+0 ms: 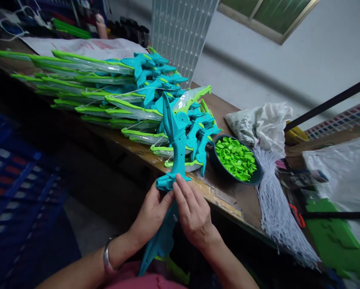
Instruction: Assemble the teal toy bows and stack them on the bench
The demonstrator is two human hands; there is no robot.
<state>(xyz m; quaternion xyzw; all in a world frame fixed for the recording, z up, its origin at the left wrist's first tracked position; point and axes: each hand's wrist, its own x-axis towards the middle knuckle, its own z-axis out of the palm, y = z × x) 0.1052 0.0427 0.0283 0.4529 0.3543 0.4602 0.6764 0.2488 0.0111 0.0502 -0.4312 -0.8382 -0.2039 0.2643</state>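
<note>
A teal plastic toy bow (pixel 176 154) stands upright in front of me, its lower end near my lap, where a bit of lime green shows. My left hand (pixel 152 212) wraps round its middle from the left, just under a short side tube. From the right, my right hand (pixel 195 210) presses its fingertips against the same middle part, close to the left thumb. Whether a small piece sits under those fingertips is hidden. Behind it lies a pile of similar toy bows (pixel 132 102) with lime-green limbs, clear film and white strings.
On the wooden table (pixel 228 200) stands a dark bowl (pixel 213 160) of small lime-green plastic pieces (pixel 235 158). Right of it hang white cords (pixel 273 204) below a white sack (pixel 258 122). Orange-handled scissors (pixel 297 216) lie farther right. Blue crates (pixel 14 192) stand at left.
</note>
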